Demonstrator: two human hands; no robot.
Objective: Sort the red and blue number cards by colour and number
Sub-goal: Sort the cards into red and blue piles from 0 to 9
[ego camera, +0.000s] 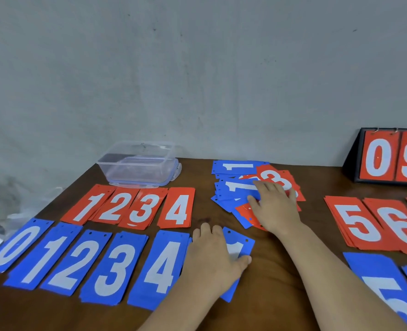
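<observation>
While the left hand (212,256) lies flat on a single blue card (239,244), fingers straight and thumb pressed along its right side, the right hand (277,206) rests on the unsorted pile (233,187) toward the far edge of the counter (269,271). Its fingers are spread and extended over mixed red and blue cards and grip nothing that I can see. The blue card sits just beside the blue 4 stack (159,266), its long axis running from the near edge toward the far edge with a slight tilt to the right. Its numeral is mostly hidden by the hand; it could be a 1 or a 7, and I cannot tell which. That matters, since the low blue stacks lie to the left and the blue 5 stack (379,283) lies well apart near the right edge. The left hand is the nearer one for sliding the card, and the right hand is placed to draw the next one, perhaps the red 3 (276,177) on top.
</observation>
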